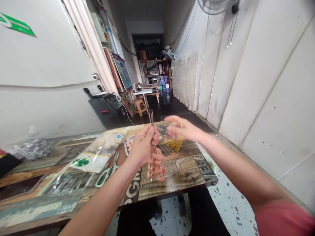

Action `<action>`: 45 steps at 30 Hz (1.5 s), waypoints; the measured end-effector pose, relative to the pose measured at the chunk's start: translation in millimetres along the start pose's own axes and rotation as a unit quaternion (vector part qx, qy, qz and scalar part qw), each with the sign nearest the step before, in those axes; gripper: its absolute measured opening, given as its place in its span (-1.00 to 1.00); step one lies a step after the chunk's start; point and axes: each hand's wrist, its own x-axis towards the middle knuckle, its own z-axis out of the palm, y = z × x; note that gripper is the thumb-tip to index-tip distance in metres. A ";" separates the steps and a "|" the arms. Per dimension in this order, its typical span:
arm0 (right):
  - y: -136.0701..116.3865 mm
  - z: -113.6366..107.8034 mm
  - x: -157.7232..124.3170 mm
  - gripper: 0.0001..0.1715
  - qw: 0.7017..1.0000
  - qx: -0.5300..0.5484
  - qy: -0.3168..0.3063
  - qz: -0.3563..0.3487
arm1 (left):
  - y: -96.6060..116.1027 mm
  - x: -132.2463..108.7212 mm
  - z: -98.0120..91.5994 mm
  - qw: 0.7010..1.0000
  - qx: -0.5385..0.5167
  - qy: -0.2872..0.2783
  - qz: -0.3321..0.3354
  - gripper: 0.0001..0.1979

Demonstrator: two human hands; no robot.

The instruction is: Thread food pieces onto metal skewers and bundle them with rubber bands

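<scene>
My left hand [145, 144] is closed around several metal skewers [151, 118], their bare ends pointing up above the fist. Pink pieces of raw meat [156, 165] are threaded on their lower parts, hanging over the wooden table [179, 178]. To the right, my right hand [180, 127] is raised with fingers apart, slightly blurred, and nothing shows in it. Beneath it lies a pile of yellow rubber bands [175, 146] beside a wire rack [165, 149]. Partly hidden behind my left hand is a metal tray [126, 148] with meat pieces in it.
Green-handled scissors [105, 175] and a printed plastic bag [98, 152] lie left of my left forearm. A dark phone [22, 187] and a clear bag of grey items [36, 147] sit farther left. A black case [105, 109] stands behind the table.
</scene>
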 end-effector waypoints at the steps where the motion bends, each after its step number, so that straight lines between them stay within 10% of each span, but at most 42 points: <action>1: 26.5 -0.1 -3.6 -0.62 0.995 -0.085 0.006 0.049 | 2.3 -0.1 -2.4 1.000 -0.005 0.008 0.002 -0.79; 7: 144.3 8.0 -31.4 -0.80 0.946 -0.281 0.063 0.151 | 7.8 -2.2 -9.4 0.997 0.072 0.006 -0.001 -0.78; 19: 154.1 28.5 -16.2 -0.87 0.959 -0.255 0.044 0.112 | -5.6 2.9 -5.6 0.951 0.305 -0.056 -0.005 -0.70; 27: 129.2 17.8 -7.3 -0.73 0.967 -0.034 0.141 0.209 | -20.0 9.1 -20.4 0.900 0.430 -0.070 0.005 -0.69; 36: 37.7 29.2 -19.3 -0.64 0.929 0.305 0.121 0.169 | -34.7 14.7 -23.5 0.906 0.406 -0.117 -0.018 -0.65; 45: 0.3 44.8 -24.4 -0.70 0.931 0.276 0.189 0.149 | -28.2 12.8 -8.1 0.884 0.459 -0.080 0.037 -0.68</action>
